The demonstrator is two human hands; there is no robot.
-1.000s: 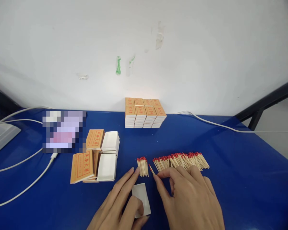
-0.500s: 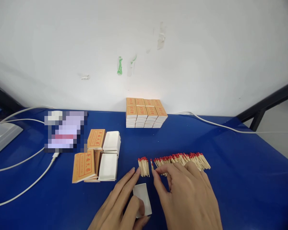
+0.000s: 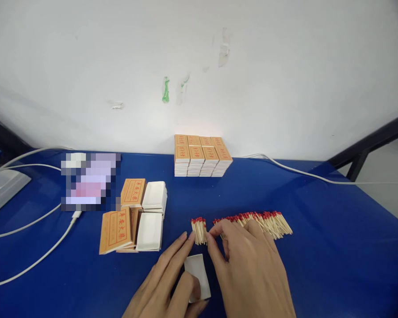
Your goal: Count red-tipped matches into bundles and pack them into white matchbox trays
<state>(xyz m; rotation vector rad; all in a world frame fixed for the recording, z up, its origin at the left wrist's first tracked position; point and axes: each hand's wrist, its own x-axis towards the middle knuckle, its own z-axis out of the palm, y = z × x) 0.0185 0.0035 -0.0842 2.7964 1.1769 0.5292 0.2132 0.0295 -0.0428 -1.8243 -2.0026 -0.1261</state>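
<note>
My left hand (image 3: 167, 282) lies on the blue table (image 3: 318, 265) with its fingers stretched out. Its thumb presses on a white matchbox tray (image 3: 198, 273) and its fingertips touch the left of a small bunch of red-tipped matches (image 3: 199, 230). My right hand (image 3: 248, 271) rests palm down, fingers spread, over the near edge of a long row of matches (image 3: 262, 222). Its thumb and forefinger tips press against the right side of the small bunch.
Orange matchbox sleeves (image 3: 117, 229) and white trays (image 3: 151, 229) are piled at the left. A block of stacked matchboxes (image 3: 202, 155) stands by the wall. White cables (image 3: 36, 260) cross the left side, one cable (image 3: 305, 174) runs at the right. A blurred object (image 3: 89, 181) lies behind.
My right hand slid left along the row. The single match it was pushing has joined the small bunch. My left hand stayed on the tray.
</note>
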